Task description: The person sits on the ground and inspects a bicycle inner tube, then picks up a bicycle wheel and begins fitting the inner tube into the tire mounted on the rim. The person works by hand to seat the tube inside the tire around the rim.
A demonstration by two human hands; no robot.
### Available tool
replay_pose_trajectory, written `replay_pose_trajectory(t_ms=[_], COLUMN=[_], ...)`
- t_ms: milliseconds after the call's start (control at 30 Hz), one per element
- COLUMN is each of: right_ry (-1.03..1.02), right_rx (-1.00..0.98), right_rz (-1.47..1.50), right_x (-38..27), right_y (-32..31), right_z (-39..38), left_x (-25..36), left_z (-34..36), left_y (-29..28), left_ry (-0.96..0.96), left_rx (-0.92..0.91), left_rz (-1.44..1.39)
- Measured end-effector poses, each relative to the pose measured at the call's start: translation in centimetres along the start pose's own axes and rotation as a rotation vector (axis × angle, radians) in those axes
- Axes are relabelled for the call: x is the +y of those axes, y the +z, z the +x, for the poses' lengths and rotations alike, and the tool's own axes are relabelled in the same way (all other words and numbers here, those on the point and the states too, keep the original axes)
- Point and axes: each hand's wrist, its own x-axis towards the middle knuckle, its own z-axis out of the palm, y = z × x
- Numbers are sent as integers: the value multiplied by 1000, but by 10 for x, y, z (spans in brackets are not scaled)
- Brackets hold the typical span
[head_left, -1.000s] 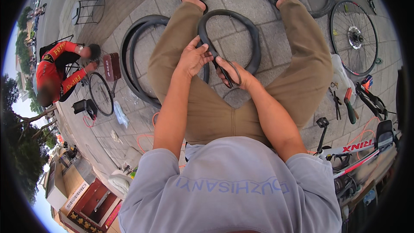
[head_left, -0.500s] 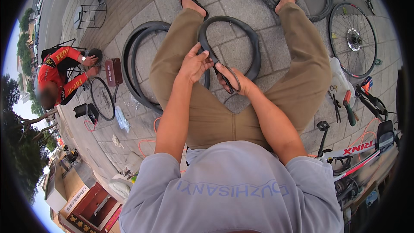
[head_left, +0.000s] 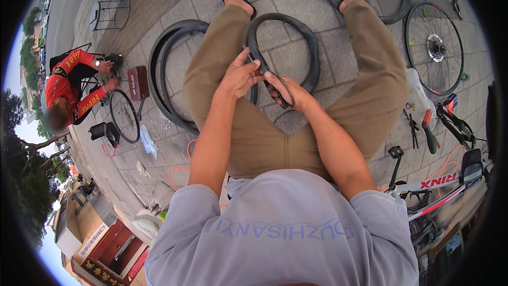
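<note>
A black bicycle inner tube (head_left: 313,47) hangs in a loop between my knees, its near end bunched and flattened. My right hand (head_left: 292,94) is closed around that near end, with a thin black loop of rubber bulging over the fingers. Against the tube's left side, my left hand (head_left: 242,78) has thumb and fingers brought together on the rubber. Its index finger points up along the tube. The exact spot where the left fingertips grip is partly hidden. Behind my left leg, a black tire (head_left: 154,69) lies on the paving.
Another tire (head_left: 405,0) lies by my right foot. On the right are a spoked wheel (head_left: 435,47), pliers (head_left: 413,130), a red-and-green handled tool (head_left: 427,132) and a bicycle frame (head_left: 434,182). At left, a person in red (head_left: 66,82) sits beside a small wheel (head_left: 125,116) and a dark red box (head_left: 138,83).
My hands stay on the inner tube with only a slight shift of the fingers. The person in red has moved their hands a little.
</note>
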Motion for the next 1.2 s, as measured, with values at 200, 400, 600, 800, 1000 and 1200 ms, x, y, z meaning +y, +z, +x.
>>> replay_pose_trajectory(t_ms=[200,400,600,800,1000,1200], right_ry=[18,0,1,14,14,-38], right_rx=[-3,7,61,107,94,107], right_rz=[41,32,-57,-114,-95,40], right_x=[2,3,6,5,3,-3], right_y=[0,-1,0,-1,-4,-4], right_z=[1,1,0,-1,-3,-4], left_x=[2,0,-1,15,49,51], left_z=[-4,-2,-1,15,33,41], left_y=[6,4,3,-13,0,12], left_ry=[-10,-16,-12,-59,-102,34], left_rx=[22,45,52,47,95,102], left_rz=[10,15,34,-43,320,225])
